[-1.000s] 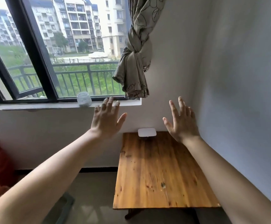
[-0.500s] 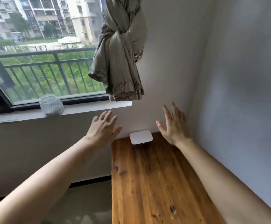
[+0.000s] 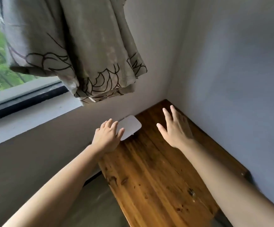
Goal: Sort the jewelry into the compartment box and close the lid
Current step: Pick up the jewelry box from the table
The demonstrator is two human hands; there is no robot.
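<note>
A flat white box (image 3: 130, 126) with rounded corners lies shut at the far left corner of a wooden table (image 3: 152, 174), against the wall. My left hand (image 3: 107, 136) hovers at the box's near left edge, fingers spread, its fingertips over the lid. My right hand (image 3: 174, 128) is open above the table to the right of the box, holding nothing. No jewelry is visible anywhere.
A knotted patterned curtain (image 3: 77, 51) hangs above the box. The window sill (image 3: 26, 108) runs along the left wall. A grey wall (image 3: 231, 79) borders the table's right side. Floor (image 3: 87, 202) shows to the left of the table.
The view has moved closer and tilted down toward the table corner. Both hands have dropped and reached forward, the left one arriving at the white box.
</note>
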